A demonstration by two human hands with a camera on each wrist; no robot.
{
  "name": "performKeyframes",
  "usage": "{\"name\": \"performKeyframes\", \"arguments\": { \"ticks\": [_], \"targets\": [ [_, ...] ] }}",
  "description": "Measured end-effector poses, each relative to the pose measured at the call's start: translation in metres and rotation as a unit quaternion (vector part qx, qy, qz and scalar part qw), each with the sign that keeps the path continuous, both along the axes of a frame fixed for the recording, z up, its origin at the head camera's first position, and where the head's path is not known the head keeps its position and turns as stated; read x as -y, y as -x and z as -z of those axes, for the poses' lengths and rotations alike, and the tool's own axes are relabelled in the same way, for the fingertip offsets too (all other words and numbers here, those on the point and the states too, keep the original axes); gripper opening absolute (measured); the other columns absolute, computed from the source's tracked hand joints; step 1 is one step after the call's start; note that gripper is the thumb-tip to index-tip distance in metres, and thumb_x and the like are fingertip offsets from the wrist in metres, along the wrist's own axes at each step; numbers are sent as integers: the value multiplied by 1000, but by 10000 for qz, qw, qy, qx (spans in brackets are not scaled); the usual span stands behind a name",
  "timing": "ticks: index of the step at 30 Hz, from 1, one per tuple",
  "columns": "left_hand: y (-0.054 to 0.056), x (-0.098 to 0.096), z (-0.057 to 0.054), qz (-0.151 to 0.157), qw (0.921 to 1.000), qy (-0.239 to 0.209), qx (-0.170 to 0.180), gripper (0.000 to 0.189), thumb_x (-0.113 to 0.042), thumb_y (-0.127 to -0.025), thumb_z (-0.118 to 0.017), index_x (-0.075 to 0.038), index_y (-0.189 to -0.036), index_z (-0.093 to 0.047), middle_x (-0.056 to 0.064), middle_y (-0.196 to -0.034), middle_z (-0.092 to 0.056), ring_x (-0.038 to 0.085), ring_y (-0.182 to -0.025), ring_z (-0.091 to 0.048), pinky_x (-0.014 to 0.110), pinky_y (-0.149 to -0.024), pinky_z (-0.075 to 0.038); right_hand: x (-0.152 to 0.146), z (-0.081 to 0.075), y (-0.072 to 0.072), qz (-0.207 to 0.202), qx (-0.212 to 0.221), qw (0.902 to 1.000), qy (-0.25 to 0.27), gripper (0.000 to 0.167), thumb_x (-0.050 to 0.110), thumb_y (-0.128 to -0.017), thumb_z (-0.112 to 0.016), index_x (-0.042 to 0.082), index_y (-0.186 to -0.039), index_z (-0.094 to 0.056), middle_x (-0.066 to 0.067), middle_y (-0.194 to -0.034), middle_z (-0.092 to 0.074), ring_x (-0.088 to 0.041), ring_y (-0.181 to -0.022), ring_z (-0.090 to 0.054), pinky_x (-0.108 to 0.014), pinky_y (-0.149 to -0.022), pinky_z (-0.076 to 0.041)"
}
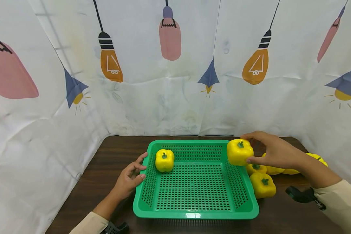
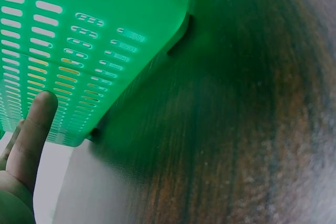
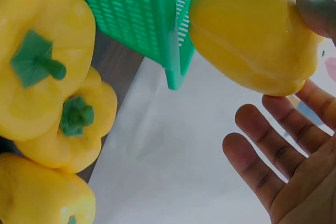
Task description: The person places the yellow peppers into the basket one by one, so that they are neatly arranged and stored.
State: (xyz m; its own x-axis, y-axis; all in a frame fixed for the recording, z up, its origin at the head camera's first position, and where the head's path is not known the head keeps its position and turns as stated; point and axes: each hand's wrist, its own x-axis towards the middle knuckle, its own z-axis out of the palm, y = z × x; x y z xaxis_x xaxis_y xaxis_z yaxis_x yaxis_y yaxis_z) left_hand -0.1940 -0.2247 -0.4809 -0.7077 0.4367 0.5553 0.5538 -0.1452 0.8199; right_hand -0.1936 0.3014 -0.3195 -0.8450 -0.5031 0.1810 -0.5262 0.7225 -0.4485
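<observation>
My right hand [image 1: 270,151] pinches a yellow bell pepper [image 1: 239,152] between thumb and fingers, over the right rim of a green plastic basket [image 1: 196,215]. In the right wrist view, the thumb and nearer fingertips meet the held pepper [image 3: 254,32], while the other fingers spread away from it. Another yellow bell pepper [image 1: 164,160] sits inside the basket at its back left corner. My left hand [image 1: 128,180] is at the basket's left side, fingertips at the rim. One finger [image 2: 34,135] extends along the slotted outer wall in the left wrist view.
Several more yellow bell peppers [image 1: 262,185] lie on the dark wooden table [image 1: 117,148] to the right of the basket, partly behind the right forearm. A white curtain [image 1: 169,100] printed with lamps hangs behind and beside the table.
</observation>
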Motion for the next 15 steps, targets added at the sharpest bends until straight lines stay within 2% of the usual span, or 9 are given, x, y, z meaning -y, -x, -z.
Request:
{"name": "performKeyframes", "arguments": {
  "ticks": [5, 15],
  "targets": [
    [1, 0, 1, 25, 10000, -17, 14, 20, 14, -96, -50, 12, -116, -50, 25, -164, -23, 14, -153, -21, 24, -116, -29, 6, 0, 3, 0, 27, 10000, -43, 71, 53, -86, -79, 20, -142, -54, 7, -123, -61, -13, -102, -61, -33, -80, -58],
    [0, 0, 1, 77, 9999, -78, 48, 21, 14, -96, -50, 10, -117, -51, 24, -165, -23, 16, -153, -22, 25, -115, -32, 19, 2, 7, -113, -103, 9997, -204, 75, 57, -84, -79, 16, -143, -55, 9, -124, -61, -12, -104, -60, -41, -85, -55]
  ]
}}
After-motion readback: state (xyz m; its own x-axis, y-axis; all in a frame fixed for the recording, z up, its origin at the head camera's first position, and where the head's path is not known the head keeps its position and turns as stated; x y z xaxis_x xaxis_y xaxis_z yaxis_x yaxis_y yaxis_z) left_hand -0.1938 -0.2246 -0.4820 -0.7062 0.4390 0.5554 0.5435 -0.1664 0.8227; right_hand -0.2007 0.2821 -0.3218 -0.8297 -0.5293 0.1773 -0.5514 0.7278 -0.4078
